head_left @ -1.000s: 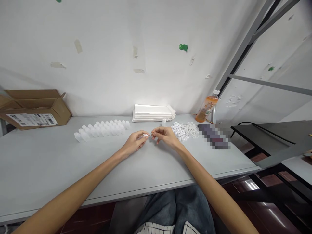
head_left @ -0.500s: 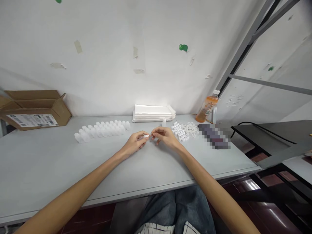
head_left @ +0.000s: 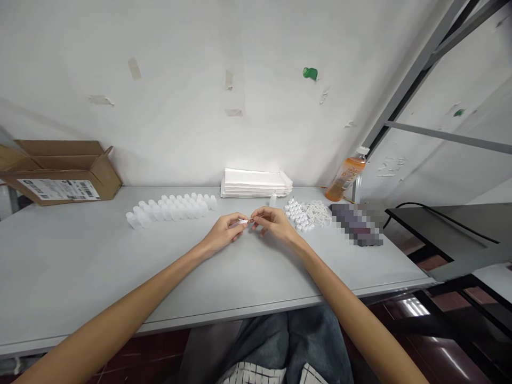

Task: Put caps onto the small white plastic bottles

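Observation:
My left hand (head_left: 224, 234) and my right hand (head_left: 272, 224) meet fingertip to fingertip above the grey table (head_left: 80, 266). Both are closed in a pinch on one small white piece (head_left: 242, 221) held between them. A row of small white bottles (head_left: 172, 209) lies to the left of my hands. Just right of my right hand sits a cluster of small white caps (head_left: 298, 216) with a heap of white rings (head_left: 318, 212) beside it. One lone small bottle (head_left: 272, 200) stands behind my right hand.
A stack of white sheets (head_left: 256, 184) lies against the wall. An open cardboard box (head_left: 60, 170) sits at the far left. An orange drink bottle (head_left: 346, 176) leans at the right by a metal frame (head_left: 400, 90). A black surface (head_left: 448, 234) adjoins the table's right end.
My hands stay pinched together on the small white piece. The view has shifted slightly, so everything sits a little further right and higher in the picture.

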Motion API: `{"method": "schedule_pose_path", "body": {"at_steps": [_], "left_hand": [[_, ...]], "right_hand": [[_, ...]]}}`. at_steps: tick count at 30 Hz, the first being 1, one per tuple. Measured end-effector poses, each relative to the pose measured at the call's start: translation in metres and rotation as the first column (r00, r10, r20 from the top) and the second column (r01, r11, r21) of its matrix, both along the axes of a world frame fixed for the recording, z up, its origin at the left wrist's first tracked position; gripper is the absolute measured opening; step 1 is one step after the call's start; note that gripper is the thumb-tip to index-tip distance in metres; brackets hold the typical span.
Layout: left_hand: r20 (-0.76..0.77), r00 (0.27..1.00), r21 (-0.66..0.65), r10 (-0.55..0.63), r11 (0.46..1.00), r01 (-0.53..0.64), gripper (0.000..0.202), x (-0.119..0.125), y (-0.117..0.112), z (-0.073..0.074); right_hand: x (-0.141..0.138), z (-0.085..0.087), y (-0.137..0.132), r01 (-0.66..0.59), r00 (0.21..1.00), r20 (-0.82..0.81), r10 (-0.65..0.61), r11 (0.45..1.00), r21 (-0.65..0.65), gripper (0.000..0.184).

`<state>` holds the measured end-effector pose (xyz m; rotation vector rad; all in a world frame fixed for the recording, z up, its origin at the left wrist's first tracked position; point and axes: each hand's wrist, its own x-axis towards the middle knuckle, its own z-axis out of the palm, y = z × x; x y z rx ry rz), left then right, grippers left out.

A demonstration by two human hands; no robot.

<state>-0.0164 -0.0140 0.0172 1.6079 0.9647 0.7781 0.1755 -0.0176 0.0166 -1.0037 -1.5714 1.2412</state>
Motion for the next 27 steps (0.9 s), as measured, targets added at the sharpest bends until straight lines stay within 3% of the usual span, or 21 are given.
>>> {"method": "schedule_pose_path", "body": {"at_steps": [19, 27], "left_hand": [[-0.006, 1.000, 0.068, -0.009, 0.998, 0.009, 0.032, 0.0012, 0.0012, -0.0029], [0.131, 0.991, -0.061, 0.023, 0.998, -0.015, 0.027, 0.0020, -0.0056, 0.0040]], "right_hand": [[0.0004, 0.0010, -0.0015, -0.043, 0.999, 0.006, 0.043, 0.999, 0.000, 0.028], [-0.0027, 0.0075, -0.0056, -0.013, 0.997, -0.078, 0.013, 1.000, -0.007, 0.030]]}}
